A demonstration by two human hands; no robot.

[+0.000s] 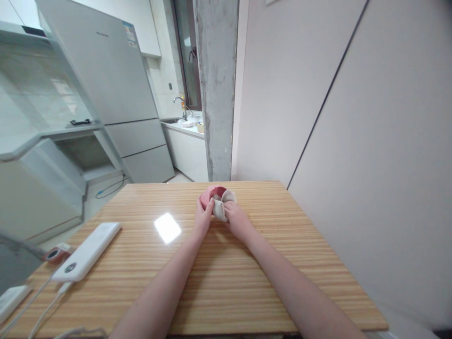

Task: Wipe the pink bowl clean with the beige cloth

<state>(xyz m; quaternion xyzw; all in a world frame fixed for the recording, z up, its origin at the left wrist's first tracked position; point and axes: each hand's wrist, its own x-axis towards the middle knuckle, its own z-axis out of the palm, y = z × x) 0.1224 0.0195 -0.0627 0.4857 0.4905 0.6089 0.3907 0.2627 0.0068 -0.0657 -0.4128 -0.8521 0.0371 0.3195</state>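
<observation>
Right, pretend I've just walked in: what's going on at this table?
A person sits or stands at a wooden table, working with both bare hands near its far edge. The left hand holds a pink container, and the right hand holds a pale cloth bunched at its open mouth. How far the cloth goes inside is hard to tell. A white device lies apart, towards the table's left side.

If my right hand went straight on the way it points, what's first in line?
Your right hand would meet the cloth it touches, then probably the pink bowl; depth is unclear.
</observation>
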